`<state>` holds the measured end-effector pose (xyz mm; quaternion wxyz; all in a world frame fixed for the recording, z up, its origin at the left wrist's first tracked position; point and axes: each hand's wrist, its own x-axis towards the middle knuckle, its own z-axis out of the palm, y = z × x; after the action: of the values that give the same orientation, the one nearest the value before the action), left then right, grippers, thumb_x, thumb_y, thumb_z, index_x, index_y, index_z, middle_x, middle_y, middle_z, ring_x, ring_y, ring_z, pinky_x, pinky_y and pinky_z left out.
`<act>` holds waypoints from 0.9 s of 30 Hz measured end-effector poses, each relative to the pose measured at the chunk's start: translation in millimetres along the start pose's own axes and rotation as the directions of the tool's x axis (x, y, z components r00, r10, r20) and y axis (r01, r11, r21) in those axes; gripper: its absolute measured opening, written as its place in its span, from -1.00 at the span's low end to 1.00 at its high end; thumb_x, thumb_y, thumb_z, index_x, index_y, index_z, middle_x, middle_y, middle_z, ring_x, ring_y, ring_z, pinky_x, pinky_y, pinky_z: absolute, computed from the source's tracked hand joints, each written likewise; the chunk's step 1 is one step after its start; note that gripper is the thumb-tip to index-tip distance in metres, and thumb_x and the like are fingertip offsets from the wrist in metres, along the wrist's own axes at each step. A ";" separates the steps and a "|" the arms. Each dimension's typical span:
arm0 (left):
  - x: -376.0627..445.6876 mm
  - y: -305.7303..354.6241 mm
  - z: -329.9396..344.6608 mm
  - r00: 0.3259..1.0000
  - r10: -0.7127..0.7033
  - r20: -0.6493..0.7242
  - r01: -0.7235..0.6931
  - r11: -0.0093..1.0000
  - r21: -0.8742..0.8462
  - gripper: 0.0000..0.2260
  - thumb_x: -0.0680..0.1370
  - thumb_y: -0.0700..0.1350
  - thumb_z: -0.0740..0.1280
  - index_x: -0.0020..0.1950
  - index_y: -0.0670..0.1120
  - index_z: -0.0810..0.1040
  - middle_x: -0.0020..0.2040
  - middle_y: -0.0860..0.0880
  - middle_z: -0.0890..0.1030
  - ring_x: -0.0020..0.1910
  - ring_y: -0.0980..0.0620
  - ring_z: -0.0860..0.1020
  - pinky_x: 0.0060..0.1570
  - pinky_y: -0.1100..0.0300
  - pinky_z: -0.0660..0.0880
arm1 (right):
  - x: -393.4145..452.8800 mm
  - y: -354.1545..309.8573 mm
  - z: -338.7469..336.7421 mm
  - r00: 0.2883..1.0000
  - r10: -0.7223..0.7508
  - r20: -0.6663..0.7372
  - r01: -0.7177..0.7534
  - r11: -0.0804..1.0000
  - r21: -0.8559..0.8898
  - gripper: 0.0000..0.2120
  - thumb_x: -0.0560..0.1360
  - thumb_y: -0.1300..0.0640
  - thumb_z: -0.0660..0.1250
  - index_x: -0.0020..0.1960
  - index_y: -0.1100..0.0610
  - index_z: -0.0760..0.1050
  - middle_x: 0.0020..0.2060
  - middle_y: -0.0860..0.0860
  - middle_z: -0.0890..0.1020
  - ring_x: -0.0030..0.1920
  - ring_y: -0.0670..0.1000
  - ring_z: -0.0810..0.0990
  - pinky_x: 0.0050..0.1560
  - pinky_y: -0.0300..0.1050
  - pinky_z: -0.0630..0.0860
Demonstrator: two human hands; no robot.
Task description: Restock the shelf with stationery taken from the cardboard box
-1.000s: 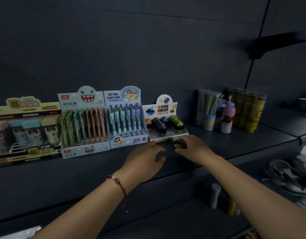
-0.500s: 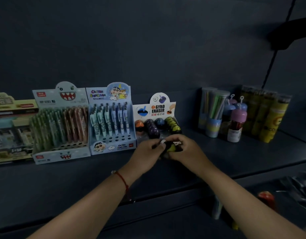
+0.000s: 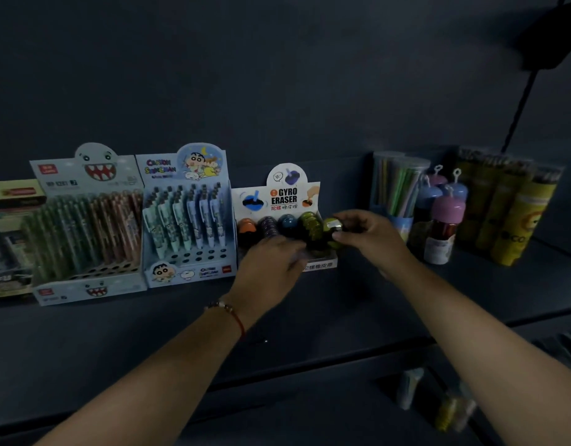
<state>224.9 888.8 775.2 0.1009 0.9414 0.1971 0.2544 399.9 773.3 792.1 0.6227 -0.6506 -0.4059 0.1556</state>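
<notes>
A white "GYRO ERASER" display box (image 3: 282, 196) stands on the dark shelf (image 3: 358, 294), with rows of orange, purple, blue and yellow-green round erasers in it. My right hand (image 3: 371, 239) pinches a yellow-green gyro eraser (image 3: 331, 225) at the right end of the box, beside the yellow-green row (image 3: 311, 225). Over the box's front, my left hand (image 3: 271, 268) hovers with its fingers loosely curled, covering the lower rows. Whether it touches the box is hidden. No cardboard box is in view.
Left of the eraser box stand two pen displays, a cartoon one (image 3: 189, 217) and a monster-face one (image 3: 88, 226). Pencil tubes (image 3: 398, 188), small capped bottles (image 3: 445, 226) and yellow tubes (image 3: 516, 214) stand at the right. A lower shelf holds more items (image 3: 445, 407).
Both hands rose from the shelf's front edge up to the eraser box. My right hand lifted the yellow-green eraser to the box's right end. The view moved closer.
</notes>
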 end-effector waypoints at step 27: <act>-19.5 1.5 -6.9 0.971 0.043 0.233 -0.088 0.978 0.188 -0.58 0.65 0.03 0.17 0.52 0.03 0.32 0.46 0.03 0.34 0.40 -0.04 0.30 0.38 0.06 0.26 | -10.2 7.3 16.5 0.991 -0.094 0.092 0.131 0.693 -0.709 -0.71 0.49 0.18 0.41 0.21 0.09 0.55 0.08 0.06 0.66 0.08 0.05 0.60 0.04 -0.09 0.52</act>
<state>206.4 879.8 772.9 0.0207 0.9757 0.1770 0.1271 384.3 778.0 779.3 0.3207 -0.8108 -0.4883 -0.0362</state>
